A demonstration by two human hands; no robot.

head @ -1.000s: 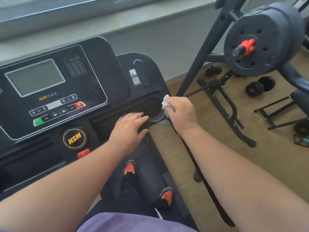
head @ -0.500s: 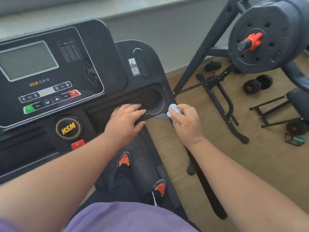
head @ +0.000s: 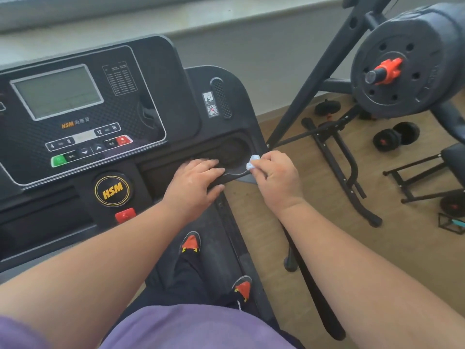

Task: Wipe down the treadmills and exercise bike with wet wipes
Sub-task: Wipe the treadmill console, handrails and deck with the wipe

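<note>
Right hand (head: 275, 176) pinches a small crumpled pale-blue wet wipe (head: 252, 162) at the treadmill (head: 191, 102)

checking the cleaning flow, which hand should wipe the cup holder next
Right. The right hand already pinches the wipe at the cup holder's rim; the left hand lies flat on the console edge, holding nothing.

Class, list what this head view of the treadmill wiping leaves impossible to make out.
1. Most of the wipe: bunched inside the right hand.
2. The console chart's print: too small.
3. The console's left side: cut off by the frame edge.
4. The tray under the left hand: covered.
</note>
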